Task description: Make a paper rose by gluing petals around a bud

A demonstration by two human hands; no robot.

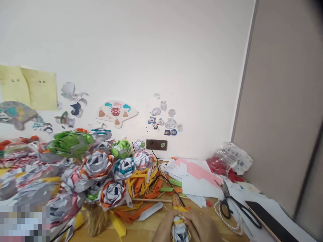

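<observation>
At the bottom edge, a white and yellow folded paper flower (180,232) sits between my two hands. My left hand (164,228) is wrapped round its left side. On the other side, my right hand (204,228) presses its fingers against the flower's upper right. Orange and yellow paper (177,202) shows just beyond my fingertips. The lower part of the flower is cut off by the frame edge.
Many paper flowers (97,164) crowd the left, some above a clear container (94,220). Orange and yellow strips (145,183) lie behind my hands. White sheets (199,185), black-handled scissors (238,205), a braided cord (233,229), a dark phone-like object (272,220) and a plastic bag (232,159) are on the right.
</observation>
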